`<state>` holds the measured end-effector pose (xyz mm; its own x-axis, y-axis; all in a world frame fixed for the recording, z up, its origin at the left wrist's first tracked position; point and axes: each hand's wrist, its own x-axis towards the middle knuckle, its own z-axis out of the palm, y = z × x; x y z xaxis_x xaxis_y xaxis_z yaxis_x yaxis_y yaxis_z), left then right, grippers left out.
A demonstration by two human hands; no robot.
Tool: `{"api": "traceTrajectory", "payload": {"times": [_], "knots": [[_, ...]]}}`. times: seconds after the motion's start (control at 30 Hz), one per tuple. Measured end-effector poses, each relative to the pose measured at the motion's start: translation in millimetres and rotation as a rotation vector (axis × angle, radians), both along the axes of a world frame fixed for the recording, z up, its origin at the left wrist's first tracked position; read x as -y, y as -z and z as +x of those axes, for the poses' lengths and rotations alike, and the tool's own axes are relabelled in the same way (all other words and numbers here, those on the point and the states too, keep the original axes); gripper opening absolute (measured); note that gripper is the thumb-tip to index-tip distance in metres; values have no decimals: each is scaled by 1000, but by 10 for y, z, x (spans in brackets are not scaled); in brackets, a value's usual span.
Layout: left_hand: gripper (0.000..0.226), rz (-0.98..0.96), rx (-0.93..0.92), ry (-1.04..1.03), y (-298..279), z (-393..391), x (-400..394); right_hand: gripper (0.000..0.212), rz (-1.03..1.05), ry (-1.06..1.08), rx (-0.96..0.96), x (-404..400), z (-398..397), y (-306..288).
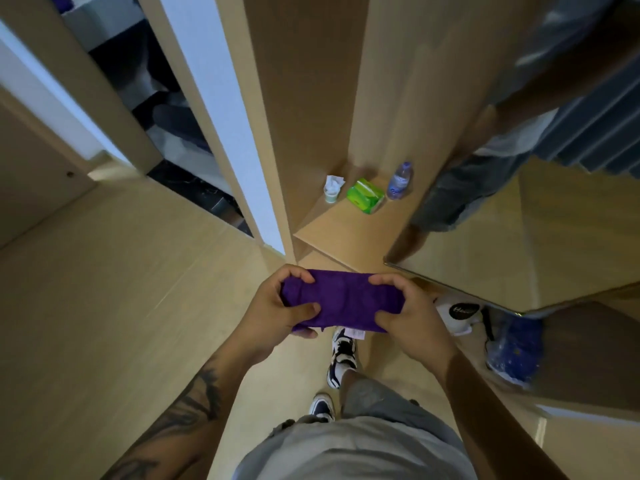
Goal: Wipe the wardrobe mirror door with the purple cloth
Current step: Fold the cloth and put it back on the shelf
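At the far left of the head view a pale wooden door panel [38,188] stood beside a white door frame [221,109], with a dark gap of another room showing between the frames. Below them the light wood-look floor [121,289] spread toward the person's feet.

Lower down, the left forearm, marked with a dark tattoo, reached up to the left hand [273,310], whose fingers curled over the top edge of the purple cloth [341,301] while the thumb pressed onto its face. That cloth, folded into a long band, was stretched between both hands above the sneakers [341,358], in front of the wardrobe and apart from its glass.

Behind the cloth, on a low wooden shelf [332,230], a small cup [331,194] with crumpled paper in it stood just beside a green tissue pack [366,196], and a clear plastic water bottle [400,180] stood next along.

Right of centre, the right hand [410,313] gripped the cloth's other end, fingers over the top and thumb on the front.

Further right the wardrobe mirror door [571,244] angled outward, reflecting a person's legs and the floor. Beneath its lower edge lay a white bag [457,313] with a dark round label and a blue plastic bag [516,351].
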<state>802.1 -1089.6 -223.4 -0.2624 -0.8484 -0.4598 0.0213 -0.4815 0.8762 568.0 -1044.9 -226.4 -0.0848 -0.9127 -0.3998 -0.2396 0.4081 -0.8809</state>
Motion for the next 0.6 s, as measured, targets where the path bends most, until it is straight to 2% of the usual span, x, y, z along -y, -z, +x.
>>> {"api": "traceTrajectory", "payload": {"times": [0.27, 0.6], "knots": [[43, -102, 342, -14, 180, 112, 665, 59, 18, -161, -109, 825, 89, 315], [46, -176, 487, -49, 393, -19, 1463, 56, -21, -131, -132, 1704, 101, 531]]}}
